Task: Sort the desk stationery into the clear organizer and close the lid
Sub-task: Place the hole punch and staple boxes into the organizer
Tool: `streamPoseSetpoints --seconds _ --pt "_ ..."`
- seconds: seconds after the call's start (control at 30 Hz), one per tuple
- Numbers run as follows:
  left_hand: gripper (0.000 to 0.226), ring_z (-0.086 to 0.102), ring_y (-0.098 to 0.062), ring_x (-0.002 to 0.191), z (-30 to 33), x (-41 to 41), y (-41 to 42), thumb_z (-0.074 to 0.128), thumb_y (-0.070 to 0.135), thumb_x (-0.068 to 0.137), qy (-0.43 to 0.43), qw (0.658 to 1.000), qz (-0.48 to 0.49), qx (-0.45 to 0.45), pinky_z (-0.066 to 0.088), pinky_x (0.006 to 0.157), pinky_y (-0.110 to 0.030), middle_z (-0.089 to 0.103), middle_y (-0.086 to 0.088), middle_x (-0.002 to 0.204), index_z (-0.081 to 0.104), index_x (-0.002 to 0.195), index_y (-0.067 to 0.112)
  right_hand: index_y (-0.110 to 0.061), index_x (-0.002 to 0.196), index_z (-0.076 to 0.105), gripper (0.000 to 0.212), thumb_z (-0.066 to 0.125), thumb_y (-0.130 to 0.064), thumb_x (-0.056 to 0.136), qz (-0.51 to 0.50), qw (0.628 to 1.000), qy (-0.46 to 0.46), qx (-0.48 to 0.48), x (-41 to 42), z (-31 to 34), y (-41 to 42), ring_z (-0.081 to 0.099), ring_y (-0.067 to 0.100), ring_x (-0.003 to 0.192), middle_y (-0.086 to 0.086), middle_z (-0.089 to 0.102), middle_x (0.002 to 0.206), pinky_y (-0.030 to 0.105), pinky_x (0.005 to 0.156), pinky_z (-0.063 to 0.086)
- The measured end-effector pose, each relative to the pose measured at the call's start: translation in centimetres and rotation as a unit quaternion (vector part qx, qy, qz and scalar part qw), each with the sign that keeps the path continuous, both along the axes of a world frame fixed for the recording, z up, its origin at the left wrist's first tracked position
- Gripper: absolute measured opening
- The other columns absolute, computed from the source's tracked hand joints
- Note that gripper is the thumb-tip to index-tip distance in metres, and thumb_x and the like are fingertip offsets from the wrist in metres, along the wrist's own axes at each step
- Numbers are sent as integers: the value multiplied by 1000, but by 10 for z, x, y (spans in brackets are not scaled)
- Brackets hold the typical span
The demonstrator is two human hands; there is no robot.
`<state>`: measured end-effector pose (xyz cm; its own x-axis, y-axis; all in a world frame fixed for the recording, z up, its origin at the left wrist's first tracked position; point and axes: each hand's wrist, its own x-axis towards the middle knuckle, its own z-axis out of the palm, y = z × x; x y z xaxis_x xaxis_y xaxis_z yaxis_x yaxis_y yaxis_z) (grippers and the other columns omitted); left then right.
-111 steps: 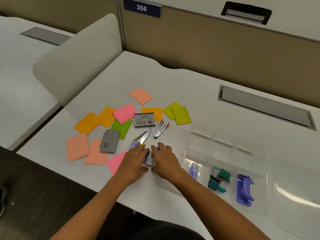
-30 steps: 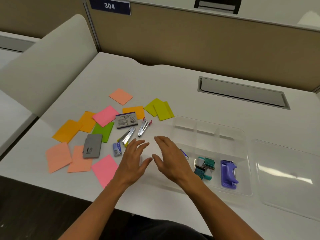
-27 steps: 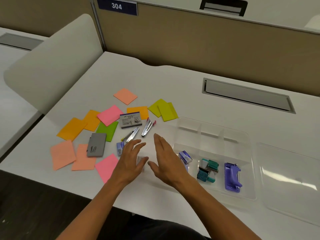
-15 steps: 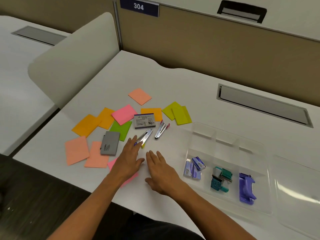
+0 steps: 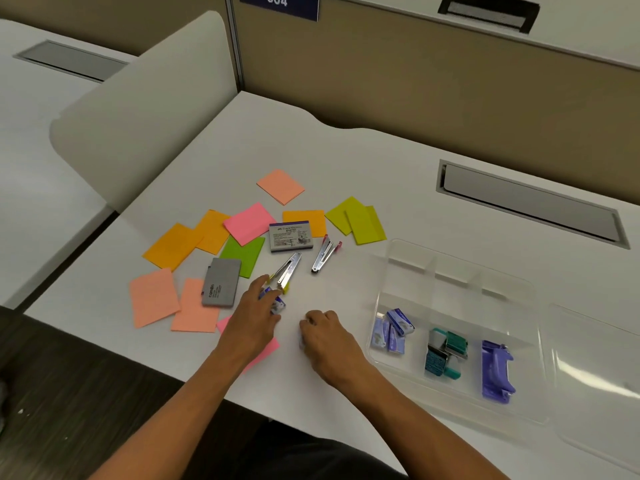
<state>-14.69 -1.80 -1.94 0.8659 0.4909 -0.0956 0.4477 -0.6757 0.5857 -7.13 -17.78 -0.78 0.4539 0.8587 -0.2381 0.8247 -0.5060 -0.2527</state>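
hands work near the desk's front edge: left hand (image 5: 254, 318) pinches a small staple box (image 5: 277, 304), right hand (image 5: 327, 336) curls over another small box (image 5: 301, 341); clear organizer (image 5: 450, 271) sits open at the right edge, lid (image 5: 595, 368) beside it.

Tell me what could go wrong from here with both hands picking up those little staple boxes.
The left hand works right beside the open yellow stapler, so it might knock it. The small box at its fingertips sits barely gripped and could slip. The right hand hides what it holds; carrying it to the organizer, it may land in the wrong compartment.
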Motion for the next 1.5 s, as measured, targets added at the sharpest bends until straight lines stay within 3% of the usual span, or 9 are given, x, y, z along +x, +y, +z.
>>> streamPoseSetpoints --seconds 0.2,0.37,0.57,0.8,1.07,1.2,1.3,1.5 --pt "54 44 -24 128 10 -6 -16 68 6 84 -50 998 28 -15 50 98 -34 32 -7 147 48 133 14 -10 121 54 29 55 -9 92 -20 998 35 47 0 13 -15 44 31 120 10 45 138 42 86 54" --pt "60 45 -21 127 15 -4 -40 68 8 83 -51 997 26 -47 34 100 -23 50 -8 137 44 138 10 -14 140 46 46 57 -18 96 -90 989 72 95 11 35 -46 41 26 132 5 37 151 35 105 40" --pt "56 48 -15 123 31 22 -74 69 9 82 -102 993 -31 -54 30 100 -17 54 -1 133 49 134 13 -22 143 43 49 56 -28 96 -170 977 62 115 22 54 -90 39 17 134 -3 36 151 31 107 39" --pt "59 50 -12 122 40 48 -111 72 21 83 -98 986 -122 -59 32 99 -11 54 0 134 46 136 17 -23 140 46 46 57 -31 96 -249 957 55 138 26 57 -121 49 16 124 -2 44 143 27 103 42" --pt "60 48 -13 126 42 61 -138 68 30 86 -53 976 -204 -52 25 100 -6 50 -1 139 42 139 18 -26 152 24 74 63 -39 92 -291 948 71 107 29 52 -143 45 17 129 2 46 144 30 106 41" --pt "64 44 -16 131 39 68 -144 63 35 89 0 976 -215 -48 26 109 -18 44 -3 146 35 143 17 -29 154 16 83 65 -43 89 -313 941 85 97 32 48 -147 45 20 130 3 46 144 34 106 42" --pt "64 46 -18 129 37 70 -146 64 33 88 6 974 -222 -39 26 108 -19 46 -6 144 36 143 15 -29 153 15 84 66 -45 88 -317 941 88 83 34 43 -147 48 21 126 5 49 141 36 103 44" --pt "66 30 -18 141 29 73 -144 57 39 92 47 970 -238 -9 9 117 -26 35 -2 153 27 146 20 -29 149 26 72 60 -51 89 -326 940 77 58 38 35 -144 47 20 130 1 48 144 36 107 39"
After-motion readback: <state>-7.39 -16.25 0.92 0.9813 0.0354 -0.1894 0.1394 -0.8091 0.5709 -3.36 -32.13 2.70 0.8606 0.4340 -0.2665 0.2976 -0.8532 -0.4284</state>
